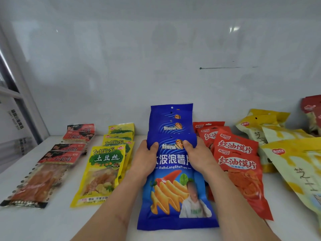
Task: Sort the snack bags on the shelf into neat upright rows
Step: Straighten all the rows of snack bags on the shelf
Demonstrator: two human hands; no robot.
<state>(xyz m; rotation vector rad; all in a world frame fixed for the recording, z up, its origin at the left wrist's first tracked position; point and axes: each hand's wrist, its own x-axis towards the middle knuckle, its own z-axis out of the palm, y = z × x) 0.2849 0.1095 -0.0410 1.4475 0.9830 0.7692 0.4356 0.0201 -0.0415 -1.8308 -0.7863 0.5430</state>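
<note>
You are holding the front blue chip bag by its upper part with both hands: your left hand grips its left edge and your right hand grips its right edge, thumbs curled over the front on either side of the cartoon logo. Below your fingers the bag reads "DaBoLangShuPian" under large white Chinese characters, above a picture of wavy chips; its bottom edge lies on the white shelf toward you. Just behind your fingers more blue bags of the same kind overlap in a row reaching the white back wall. Left of your left hand runs a row of yellow-green bags marked "TuDouSi" with 土豆丝, the nearest one also printed "NEW". Farther left lies a row of red-and-black bags labelled 小面筋, with clear windows showing orange strips. Right of your right hand, touching the blue bag's edge, sits a row of red bags reading 红油馍片. Beyond those, yellow and cream bags lie tilted and overlapping, their writing only partly legible, and dark red bags stand at the far right edge.
</note>
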